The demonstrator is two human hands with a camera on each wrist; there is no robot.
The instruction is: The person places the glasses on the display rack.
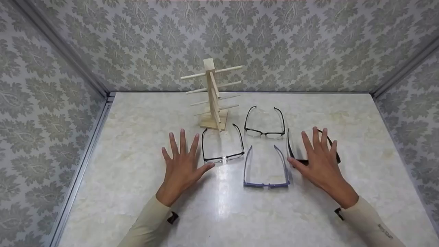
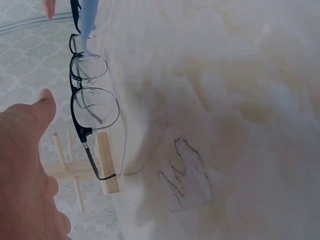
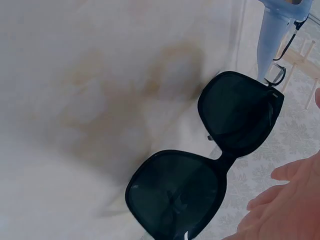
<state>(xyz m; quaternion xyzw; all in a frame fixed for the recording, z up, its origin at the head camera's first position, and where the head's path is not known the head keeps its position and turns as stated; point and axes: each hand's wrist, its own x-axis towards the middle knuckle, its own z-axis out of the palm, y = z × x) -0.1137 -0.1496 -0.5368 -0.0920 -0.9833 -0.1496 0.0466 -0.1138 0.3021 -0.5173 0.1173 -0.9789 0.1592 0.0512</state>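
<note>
My left hand (image 1: 180, 168) is spread flat with straight fingers, its thumb tip close to the front of a pair of black half-rim-looking eyeglasses (image 1: 214, 159). My right hand (image 1: 322, 163) hovers with spread fingers over black sunglasses (image 1: 302, 161), covering much of them in the head view. Their two dark lenses fill the right wrist view, where the sunglasses (image 3: 175, 192) stand apart from the fingers. Between the hands lie blue-framed glasses (image 1: 265, 185), temples pointing away. Farther back, another pair of black-framed eyeglasses (image 1: 263, 132) rests with its temples unfolded.
A wooden display stand (image 1: 210, 82) with several crosswise pegs rises behind the left eyeglasses, on a square base (image 1: 205, 122). The marbled white table (image 1: 137, 116) is walled in by patterned panels (image 1: 219, 37) at the back and both sides.
</note>
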